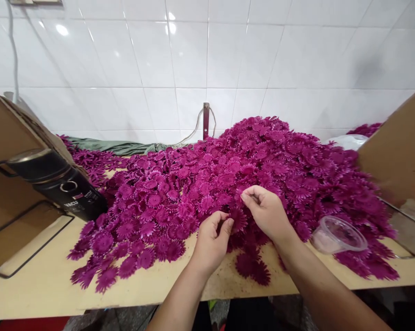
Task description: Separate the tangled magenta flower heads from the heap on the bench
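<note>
A shiny white tile wall [190, 55] stands behind a flat, pale yellow table [38, 294]. A big heap of bright purple flowers [262, 151], with round middles and thin, pointy petals, spreads ahead of the left hand [211, 239] and right hand [267, 215]. Both have thumb and finger bent close; I can't tell if either pinches a flower.

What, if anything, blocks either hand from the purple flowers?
Nothing visible does: the left hand and right hand are both at the purple flowers. The clear cup is right of both hands, the black bottle at far left.
</note>
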### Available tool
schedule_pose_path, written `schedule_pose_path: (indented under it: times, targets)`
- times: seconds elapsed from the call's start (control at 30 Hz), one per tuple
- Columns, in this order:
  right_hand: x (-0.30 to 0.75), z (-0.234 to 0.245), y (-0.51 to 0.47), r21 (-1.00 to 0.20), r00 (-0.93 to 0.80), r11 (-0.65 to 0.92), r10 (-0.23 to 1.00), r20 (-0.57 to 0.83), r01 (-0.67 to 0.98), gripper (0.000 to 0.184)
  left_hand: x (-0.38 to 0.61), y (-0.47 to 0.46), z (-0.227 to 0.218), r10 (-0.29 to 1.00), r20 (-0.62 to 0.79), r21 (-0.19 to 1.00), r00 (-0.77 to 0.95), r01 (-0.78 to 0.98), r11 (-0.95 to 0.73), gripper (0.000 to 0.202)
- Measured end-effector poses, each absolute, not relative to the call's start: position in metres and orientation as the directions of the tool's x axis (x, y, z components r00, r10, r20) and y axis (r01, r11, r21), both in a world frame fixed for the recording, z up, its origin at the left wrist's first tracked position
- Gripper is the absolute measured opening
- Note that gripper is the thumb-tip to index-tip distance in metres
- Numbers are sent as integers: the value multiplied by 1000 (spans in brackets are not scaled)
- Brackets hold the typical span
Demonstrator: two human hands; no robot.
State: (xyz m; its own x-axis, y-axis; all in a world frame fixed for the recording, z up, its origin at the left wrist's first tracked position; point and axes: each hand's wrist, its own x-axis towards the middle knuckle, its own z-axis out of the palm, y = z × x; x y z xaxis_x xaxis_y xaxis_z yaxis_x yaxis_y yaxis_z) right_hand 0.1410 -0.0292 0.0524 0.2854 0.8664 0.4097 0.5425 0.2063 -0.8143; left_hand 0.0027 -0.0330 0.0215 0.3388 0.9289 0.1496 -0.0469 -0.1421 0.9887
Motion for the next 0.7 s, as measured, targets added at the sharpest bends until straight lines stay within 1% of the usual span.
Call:
schedule_pose_path:
  times: [0.07,0.1,0.13,0.17,0.2,0.23,0.27,0.33,0.37,0.4,0.43,0.47,0.53,0.6,0.7]
  targets:
    - [158,59,-21,-820,430,196,773,467,538,16,-5,-35,24,934,168,985,315,-77,-152,24]
    - [171,63,-16,-828,530,182,692,491,530,15,-9,-35,24,938,171,984,301,-93,-149,25]
    - [186,67,-11,-852,638,148,602,480,501,17,-14,-35,24,943,166,984,289,-109,-140,27]
    - [203,71,-6,-869,694,117,555,458,480,16,-18,-35,23,947,154,985,281,-122,-124,28]
    - [218,75,-2,-866,702,98,545,458,490,14,-22,-34,23,952,135,986,273,-133,-102,30]
    - [231,78,2,-836,676,70,553,487,545,12,-24,-34,22,957,118,986,264,-145,-82,31]
    - [239,81,4,-786,638,35,563,526,617,16,-25,-32,21,962,105,986,252,-155,-67,33]
    - [238,83,3,-634,513,0,589,625,773,29,-25,-30,19,968,96,985,231,-164,-59,34]
    - [230,83,-1,-561,440,13,607,662,828,29,-24,-28,18,969,96,984,226,-166,-59,35]
    - [217,83,-7,-513,368,50,638,677,857,25,-22,-27,18,970,95,985,223,-164,-59,36]
    - [201,81,-15,-490,288,119,683,672,863,17,-21,-26,17,972,92,986,218,-159,-58,38]
    - [184,79,-24,-534,235,178,753,615,826,13,-20,-24,16,974,88,987,211,-154,-55,39]
    - [150,73,-42,-673,88,229,911,402,703,18,-18,-23,15,977,82,989,199,-141,-54,43]
    - [125,65,-55,-736,-16,232,957,289,636,16,-18,-22,14,974,82,991,212,-123,-56,45]
    - [109,55,-61,-798,-110,235,972,210,554,7,-18,-24,15,964,77,992,253,-112,-50,47]
